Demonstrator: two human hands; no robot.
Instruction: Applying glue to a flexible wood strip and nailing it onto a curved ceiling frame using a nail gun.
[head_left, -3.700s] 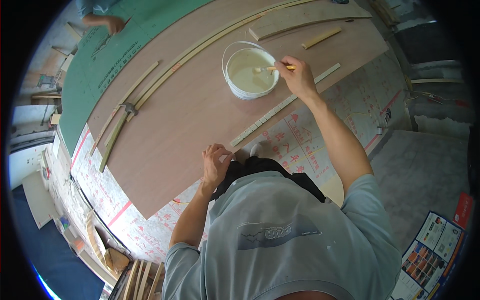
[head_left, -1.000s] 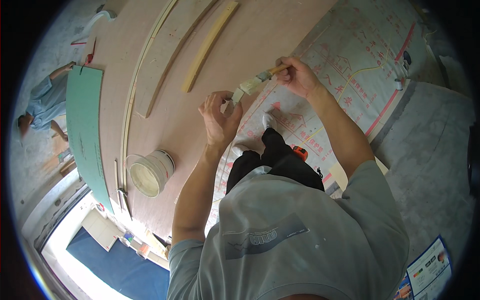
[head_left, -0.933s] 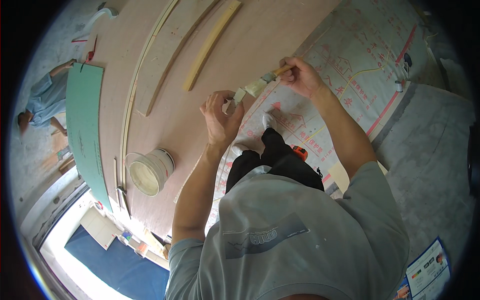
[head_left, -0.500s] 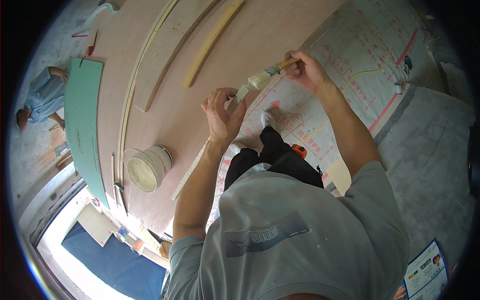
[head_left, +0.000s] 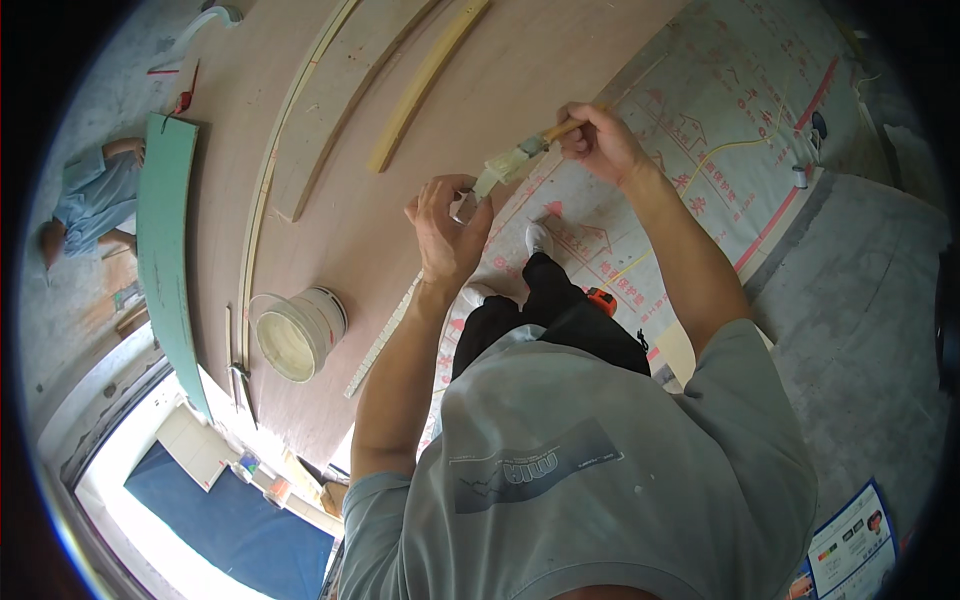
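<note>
A paintbrush (head_left: 508, 163) with a wooden handle and pale, paste-coated bristles is gripped near its handle end by my right hand (head_left: 604, 146). My left hand (head_left: 445, 228), thumb and fingers pinched, holds a small pale flat piece (head_left: 466, 206). The bristles reach down to this piece and seem to touch it; its full shape is partly hidden by my fingers. Both hands are over the near edge of a broad brown board (head_left: 340, 235). Left of my left forearm, a white bucket (head_left: 323, 318) holds cream-coloured paste.
Pale segments line the board edge (head_left: 384, 336) beside my left forearm. Curved wooden strips (head_left: 425, 85) and a green panel (head_left: 166, 240) lie leftward and ahead. A person (head_left: 98, 195) is beyond the panel. An orange tape measure (head_left: 602, 301) and yellow cord (head_left: 725, 148) show at right.
My right hand has shifted slightly left and down, bringing the bristles closer over the small pale piece. My left hand stays nearly in place, still pinching it.
</note>
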